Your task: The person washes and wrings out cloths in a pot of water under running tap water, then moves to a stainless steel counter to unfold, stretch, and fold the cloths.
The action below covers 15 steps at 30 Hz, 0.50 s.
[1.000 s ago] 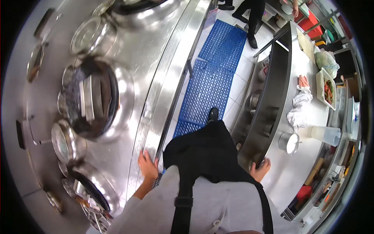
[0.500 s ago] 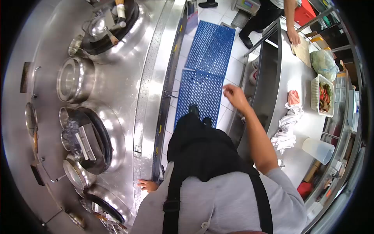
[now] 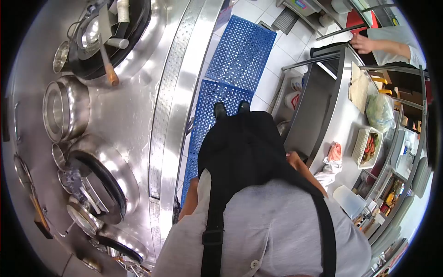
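My left forearm [image 3: 189, 201] hangs at my side, between the black apron [image 3: 240, 152] and the steel cooking range [image 3: 124, 115]. The apron hides most of that hand, so its fingers do not show. On the other side, my right hand [image 3: 292, 159] is low against the apron's edge, near the steel worktable [image 3: 347, 111]. Only part of it is visible, and its fingers are mostly covered. I see nothing held in either hand. Below me, my black shoes [image 3: 220, 110] are on a blue perforated mat [image 3: 241, 53].
Woks [image 3: 99, 184], a steel pot [image 3: 69, 108] and a wooden-handled utensil [image 3: 107, 64] occupy the range. The worktable bears crumpled cloths [image 3: 328, 171], a vegetable basket [image 3: 368, 147], a plastic bag [image 3: 380, 112] and a clear container [image 3: 349, 201]. Another person's hand [image 3: 362, 44] is at its far end.
My left hand has left the range's edge and dropped to my side. My right hand has come down from above the mat to my apron. The other person's hand has left the brown sheet.
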{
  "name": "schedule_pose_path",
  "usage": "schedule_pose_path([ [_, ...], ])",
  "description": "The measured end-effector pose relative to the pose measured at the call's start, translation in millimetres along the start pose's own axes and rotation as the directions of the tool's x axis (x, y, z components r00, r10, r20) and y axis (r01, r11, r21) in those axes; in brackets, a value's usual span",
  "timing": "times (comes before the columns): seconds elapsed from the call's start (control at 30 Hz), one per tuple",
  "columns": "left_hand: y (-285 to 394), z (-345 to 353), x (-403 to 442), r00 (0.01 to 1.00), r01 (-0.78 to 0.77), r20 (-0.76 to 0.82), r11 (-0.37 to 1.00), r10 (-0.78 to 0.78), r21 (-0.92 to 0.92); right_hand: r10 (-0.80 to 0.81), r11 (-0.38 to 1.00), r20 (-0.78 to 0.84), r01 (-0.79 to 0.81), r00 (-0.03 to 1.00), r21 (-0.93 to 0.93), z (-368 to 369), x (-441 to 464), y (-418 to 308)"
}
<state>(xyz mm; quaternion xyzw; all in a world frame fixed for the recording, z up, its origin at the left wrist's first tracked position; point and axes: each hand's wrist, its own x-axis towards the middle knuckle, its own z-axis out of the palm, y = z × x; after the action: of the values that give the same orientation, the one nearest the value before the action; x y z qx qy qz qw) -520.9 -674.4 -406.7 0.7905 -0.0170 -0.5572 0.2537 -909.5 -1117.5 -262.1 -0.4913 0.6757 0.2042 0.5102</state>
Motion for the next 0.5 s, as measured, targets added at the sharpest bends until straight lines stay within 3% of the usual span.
schedule_pose_path([
  [0.07, 36.8, 21.1, 53.3, 0.999, -0.004, 0.044, 0.962, 0.017, -0.273, 0.110, 0.994, 0.055, -0.111, 0.992, 0.023, -16.6, -26.9, 5.3],
  [0.13, 81.5, 40.1, 94.9, 0.998, 0.012, 0.056, 0.886, 0.016, -0.463, 0.102, 0.978, 0.094, -0.118, 0.990, 0.172, -61.6, 17.1, -29.7],
  [0.2, 110.5, 49.9, 114.4, 0.998, 0.057, 0.047, 0.834, -0.037, -0.550, 0.073, 0.882, 0.183, -0.149, 0.980, 0.448, -99.4, 86.7, -32.9],
  [0.23, 122.7, 54.1, 120.1, 0.996, 0.087, 0.039, 0.802, -0.080, -0.591, 0.009, 0.929, 0.023, -0.017, 1.000, 0.370, -115.7, 70.8, -82.0],
  [0.3, 147.6, 59.2, 127.4, 0.990, 0.120, 0.017, 0.762, -0.142, -0.637, -0.081, 0.919, -0.098, 0.112, 0.992, 0.378, -143.0, 77.4, -137.8],
  [0.33, 160.1, 57.4, 127.2, 0.990, 0.115, 0.004, 0.801, -0.139, -0.588, -0.125, 0.909, -0.157, 0.176, 0.980, 0.378, -156.6, 92.0, -154.9],
  [0.4, 183.4, 55.7, 123.4, 0.993, 0.088, -0.034, 0.909, -0.111, -0.408, -0.162, 0.888, -0.118, 0.197, 0.980, 0.416, -177.3, 120.1, -179.7],
  [0.5, 217.9, 56.1, 115.9, 0.996, 0.002, -0.088, 0.999, 0.002, 0.046, -0.169, 0.893, -0.007, 0.156, 0.986, 0.422, -199.3, 175.1, -192.5],
])
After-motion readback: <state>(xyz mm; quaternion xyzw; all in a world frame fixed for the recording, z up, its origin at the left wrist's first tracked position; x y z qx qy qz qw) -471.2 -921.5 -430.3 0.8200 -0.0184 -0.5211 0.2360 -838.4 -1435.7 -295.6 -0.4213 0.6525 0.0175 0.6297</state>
